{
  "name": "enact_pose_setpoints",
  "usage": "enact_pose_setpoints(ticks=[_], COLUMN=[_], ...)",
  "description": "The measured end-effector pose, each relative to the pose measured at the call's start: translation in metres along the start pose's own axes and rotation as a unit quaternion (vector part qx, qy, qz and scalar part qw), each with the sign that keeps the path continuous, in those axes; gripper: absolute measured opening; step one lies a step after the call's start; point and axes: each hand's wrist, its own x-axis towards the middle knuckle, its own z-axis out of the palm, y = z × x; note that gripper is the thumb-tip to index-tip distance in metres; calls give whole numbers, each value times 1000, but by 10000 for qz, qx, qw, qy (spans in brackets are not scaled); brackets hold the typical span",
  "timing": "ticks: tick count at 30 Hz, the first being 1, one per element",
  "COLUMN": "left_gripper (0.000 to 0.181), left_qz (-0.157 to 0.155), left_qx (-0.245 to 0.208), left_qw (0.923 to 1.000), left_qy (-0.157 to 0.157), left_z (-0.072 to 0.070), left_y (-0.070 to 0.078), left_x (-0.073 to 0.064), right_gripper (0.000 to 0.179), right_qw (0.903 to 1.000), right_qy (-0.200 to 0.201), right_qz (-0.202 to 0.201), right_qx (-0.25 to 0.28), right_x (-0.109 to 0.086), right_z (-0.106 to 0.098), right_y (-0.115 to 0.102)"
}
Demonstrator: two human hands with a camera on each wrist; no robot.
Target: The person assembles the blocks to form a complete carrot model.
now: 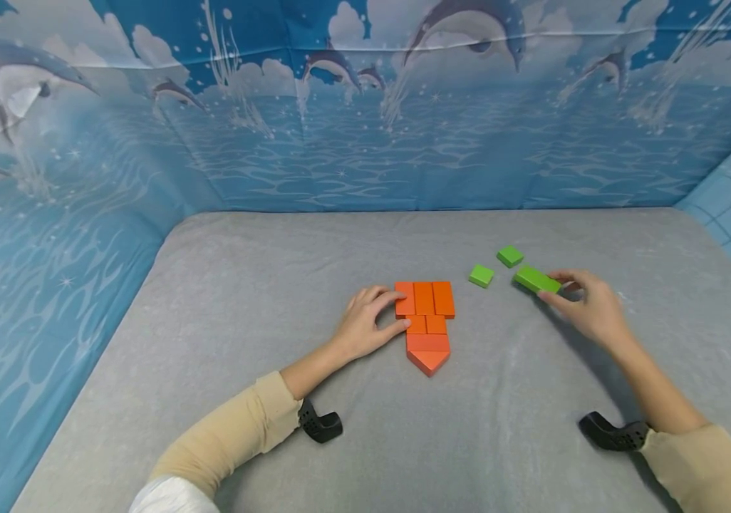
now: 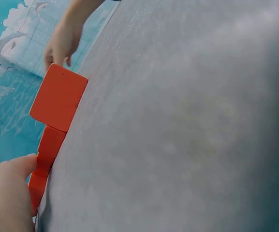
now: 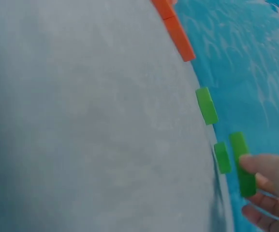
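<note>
Several orange blocks (image 1: 424, 296) lie joined in a flat figure, with wider blocks at the far end, smaller ones below and a pointed block (image 1: 429, 360) nearest me. My left hand (image 1: 360, 326) rests at the figure's left side, index finger and thumb touching its edge; the left wrist view shows the thumb (image 2: 18, 166) against an orange side. Farther right, my right hand (image 1: 590, 308) pinches a long green block (image 1: 536, 278) between thumb and fingers, raised above the cloth. Two small green blocks, one nearer (image 1: 481, 276) and one farther (image 1: 509, 256), lie left of it.
A grey cloth (image 1: 276, 271) covers the table. Blue sheets printed with dolphins (image 1: 365, 142) hang behind it and at the sides. Each wrist wears a black camera mount, the left one (image 1: 320, 422) and the right one (image 1: 613, 432) both close above the cloth.
</note>
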Motion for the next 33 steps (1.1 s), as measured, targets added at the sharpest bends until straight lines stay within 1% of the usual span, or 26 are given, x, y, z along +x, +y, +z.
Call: enact_pose_setpoints(ticks=[3, 6, 10, 14, 18, 22, 26, 33], left_gripper=[44, 44, 44, 44, 44, 44, 44, 44], left_qz=[25, 30, 41, 23, -18, -20, 12, 27], left_qx=[32, 28, 9, 2, 39, 67, 69, 7], left_qw=[10000, 10000, 10000, 10000, 10000, 9999, 10000, 10000], left_qy=[30, 40, 53, 39, -27, -74, -45, -37], left_z=[1, 2, 2, 1, 1, 1, 1, 0], left_y=[-1, -2, -2, -1, -1, -1, -1, 0], left_x=[0, 0, 0, -1, 0, 0, 0, -1], right_gripper=[45, 44, 40, 39, 37, 35, 35, 31], right_qw=[9998, 9990, 9955, 9888, 9825, 9775, 9751, 9706], right_qy=[-115, -269, -538, -946, -1241, -1547, -1740, -1930], right_qz=[-96, -279, -664, -1020, -1268, -1350, -1326, -1406], right_qx=[94, 225, 408, 538, 570, 489, 373, 299], right_x=[12, 27, 47, 64, 75, 82, 86, 89], right_z=[0, 6, 21, 41, 61, 74, 80, 82], right_y=[-16, -33, -53, -68, -75, -80, -81, -81])
